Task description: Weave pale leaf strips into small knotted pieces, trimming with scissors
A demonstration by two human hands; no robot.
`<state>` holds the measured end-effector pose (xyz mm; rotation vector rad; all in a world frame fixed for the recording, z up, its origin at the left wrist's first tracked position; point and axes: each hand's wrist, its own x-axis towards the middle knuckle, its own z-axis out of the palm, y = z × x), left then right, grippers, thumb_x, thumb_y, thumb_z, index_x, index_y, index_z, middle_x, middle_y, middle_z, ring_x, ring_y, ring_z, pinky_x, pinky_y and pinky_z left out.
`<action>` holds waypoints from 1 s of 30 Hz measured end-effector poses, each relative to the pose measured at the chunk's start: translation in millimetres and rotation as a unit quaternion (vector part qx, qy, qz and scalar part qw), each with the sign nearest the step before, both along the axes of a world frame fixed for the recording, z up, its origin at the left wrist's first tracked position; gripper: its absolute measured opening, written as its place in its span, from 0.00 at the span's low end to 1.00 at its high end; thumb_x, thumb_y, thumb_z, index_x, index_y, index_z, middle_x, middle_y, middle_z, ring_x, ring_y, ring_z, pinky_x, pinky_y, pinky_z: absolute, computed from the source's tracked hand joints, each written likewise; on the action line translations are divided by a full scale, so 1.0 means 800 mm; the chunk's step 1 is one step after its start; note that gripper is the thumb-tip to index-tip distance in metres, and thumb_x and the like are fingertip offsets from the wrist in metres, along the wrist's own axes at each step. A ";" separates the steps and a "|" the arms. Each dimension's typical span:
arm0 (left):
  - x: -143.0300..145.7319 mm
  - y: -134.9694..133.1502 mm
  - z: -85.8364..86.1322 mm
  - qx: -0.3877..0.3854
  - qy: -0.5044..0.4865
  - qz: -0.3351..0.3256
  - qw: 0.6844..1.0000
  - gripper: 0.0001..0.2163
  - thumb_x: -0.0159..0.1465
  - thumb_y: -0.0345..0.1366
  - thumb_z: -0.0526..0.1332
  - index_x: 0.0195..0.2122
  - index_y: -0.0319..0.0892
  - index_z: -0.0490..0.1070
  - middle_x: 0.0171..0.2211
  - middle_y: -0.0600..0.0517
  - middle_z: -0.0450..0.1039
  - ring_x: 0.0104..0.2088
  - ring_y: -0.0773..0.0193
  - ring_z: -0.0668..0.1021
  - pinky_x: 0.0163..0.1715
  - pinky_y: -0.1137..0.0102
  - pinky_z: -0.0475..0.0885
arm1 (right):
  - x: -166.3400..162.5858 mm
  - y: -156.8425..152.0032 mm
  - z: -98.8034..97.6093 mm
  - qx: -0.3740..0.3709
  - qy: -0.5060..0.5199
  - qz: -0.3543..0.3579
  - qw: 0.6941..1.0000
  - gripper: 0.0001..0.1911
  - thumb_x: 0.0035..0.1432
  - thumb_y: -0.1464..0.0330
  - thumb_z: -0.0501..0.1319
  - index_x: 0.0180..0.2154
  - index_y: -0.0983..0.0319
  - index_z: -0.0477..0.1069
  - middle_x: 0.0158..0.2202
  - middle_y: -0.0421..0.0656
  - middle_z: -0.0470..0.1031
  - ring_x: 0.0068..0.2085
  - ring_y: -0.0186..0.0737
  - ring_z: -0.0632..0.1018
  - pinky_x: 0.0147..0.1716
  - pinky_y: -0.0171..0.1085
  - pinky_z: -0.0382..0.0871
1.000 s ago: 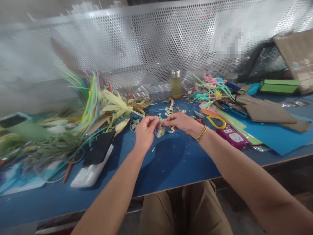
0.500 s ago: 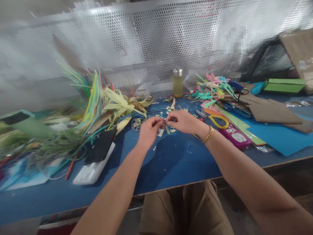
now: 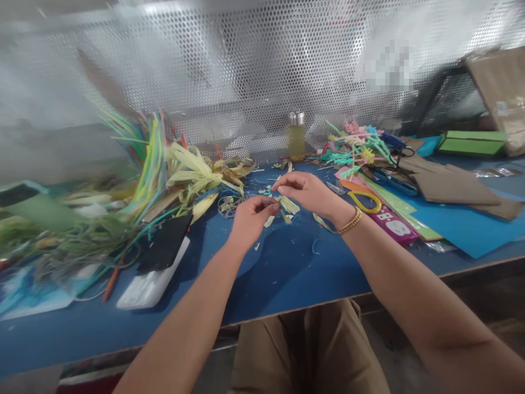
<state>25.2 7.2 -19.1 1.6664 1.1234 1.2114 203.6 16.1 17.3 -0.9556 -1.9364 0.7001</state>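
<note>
My left hand (image 3: 253,218) is closed, thumb and fingers pinching a small pale green piece of corn husk (image 3: 289,205) that juts out to the right of the fingertips. Just above and to the right, my right hand (image 3: 305,191) has its fingers bent toward the thumb in a pinch, apart from the left fingertips. Whether anything thin lies in that pinch is too small to see. A gold bracelet (image 3: 351,221) circles the right wrist. Husk scraps (image 3: 269,221) lie on the blue tabletop (image 3: 287,279) below.
To the left are a bundle of pale corn husks (image 3: 192,167), coloured stems (image 3: 153,158) and a black phone (image 3: 166,246) on a white case-like object (image 3: 156,287). A bottle (image 3: 296,137) stands behind. Yellow-handled scissors (image 3: 367,202), coloured paper (image 3: 471,224) and cardboard (image 3: 455,186) lie right.
My right hand has lifted slightly up and away from the left fingertips. More of the pale green husk now shows between the hands. My left hand keeps its pinch.
</note>
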 end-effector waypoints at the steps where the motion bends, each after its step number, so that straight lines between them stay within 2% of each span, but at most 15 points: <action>1: 0.000 0.000 0.001 -0.006 -0.004 -0.005 1.000 0.08 0.55 0.40 0.66 0.32 0.41 0.76 0.25 0.53 0.74 0.23 0.67 0.70 0.24 0.72 0.61 | 0.000 0.002 -0.002 0.021 0.000 -0.009 1.000 0.11 0.57 0.70 0.57 0.39 0.62 0.78 0.40 0.44 0.79 0.40 0.37 0.75 0.39 0.35 0.66; 4: 0.001 0.000 0.001 0.000 -0.018 -0.015 1.000 0.07 0.56 0.39 0.66 0.31 0.42 0.75 0.26 0.53 0.74 0.26 0.67 0.71 0.28 0.72 0.64 | -0.001 0.005 -0.006 0.043 -0.033 0.001 0.999 0.16 0.55 0.74 0.57 0.43 0.61 0.78 0.43 0.44 0.79 0.41 0.37 0.76 0.40 0.36 0.66; 8: 0.000 0.002 -0.001 0.014 -0.047 -0.024 0.999 0.07 0.54 0.38 0.67 0.31 0.42 0.72 0.28 0.53 0.73 0.31 0.65 0.73 0.35 0.70 0.67 | -0.003 0.000 -0.006 0.050 -0.079 0.000 0.996 0.17 0.53 0.77 0.57 0.42 0.61 0.79 0.40 0.43 0.80 0.37 0.36 0.76 0.39 0.35 0.66; 13: -0.001 0.004 -0.002 0.016 -0.032 0.003 0.999 0.07 0.55 0.37 0.66 0.30 0.42 0.71 0.28 0.54 0.72 0.30 0.66 0.71 0.32 0.72 0.65 | -0.001 -0.001 -0.006 0.040 -0.108 -0.029 0.993 0.13 0.51 0.74 0.60 0.38 0.61 0.80 0.37 0.42 0.80 0.37 0.37 0.77 0.38 0.34 0.66; 17: -0.001 0.001 0.000 0.024 -0.013 0.008 1.000 0.07 0.55 0.38 0.66 0.30 0.42 0.72 0.27 0.54 0.71 0.28 0.67 0.70 0.30 0.72 0.63 | 0.001 0.005 -0.009 0.073 -0.126 -0.052 0.988 0.06 0.53 0.70 0.62 0.32 0.62 0.79 0.32 0.42 0.79 0.34 0.37 0.76 0.36 0.34 0.63; 25: 0.002 0.000 -0.004 -0.010 -0.036 -0.007 0.999 0.08 0.52 0.38 0.68 0.29 0.42 0.71 0.25 0.54 0.71 0.26 0.67 0.70 0.27 0.72 0.62 | -0.003 0.003 -0.008 0.064 -0.122 -0.060 0.989 0.06 0.52 0.71 0.61 0.29 0.62 0.77 0.29 0.40 0.77 0.31 0.34 0.73 0.33 0.33 0.60; 30: 0.003 -0.003 -0.002 -0.025 -0.051 -0.005 0.998 0.09 0.52 0.37 0.69 0.29 0.41 0.71 0.25 0.55 0.71 0.25 0.68 0.69 0.27 0.73 0.61 | -0.005 0.001 -0.010 0.055 -0.118 -0.053 0.990 0.07 0.52 0.71 0.60 0.32 0.62 0.78 0.31 0.41 0.78 0.32 0.35 0.74 0.34 0.33 0.62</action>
